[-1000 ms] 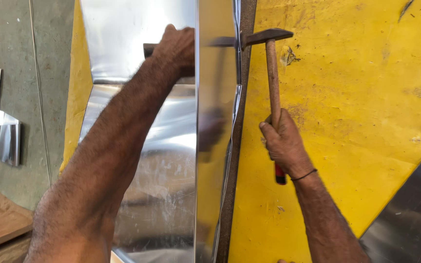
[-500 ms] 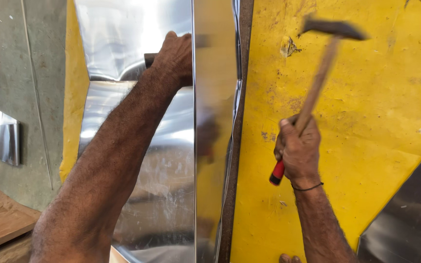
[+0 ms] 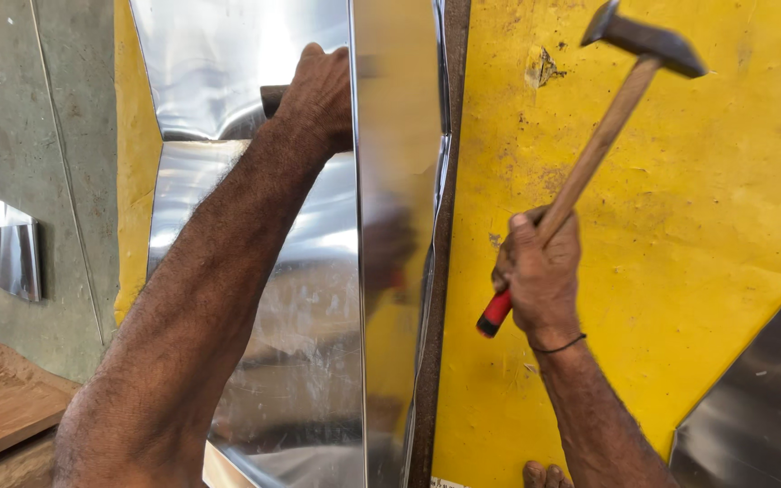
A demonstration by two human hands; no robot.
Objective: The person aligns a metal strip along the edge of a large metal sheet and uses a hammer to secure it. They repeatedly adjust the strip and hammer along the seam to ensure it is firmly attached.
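The right hand (image 3: 542,276) grips the wooden-handled hammer with the dark steel head and red butt (image 3: 589,167), fingers wrapped tight around the lower shaft. Compared with 1 second ago, when the head rested against the edge of the folded, shiny sheet-metal piece (image 3: 390,181), the hammer is now swung away: its head sits high and to the right, over the yellow tabletop (image 3: 680,271), well apart from the metal. This reads as a raised stroke between blows on the folded edge.

The left hand (image 3: 318,95) has not shifted. Its fingers are clenched around a dark bar-shaped tool (image 3: 273,98) pressed behind the fold. A bare foot (image 3: 544,474) shows at the lower edge.
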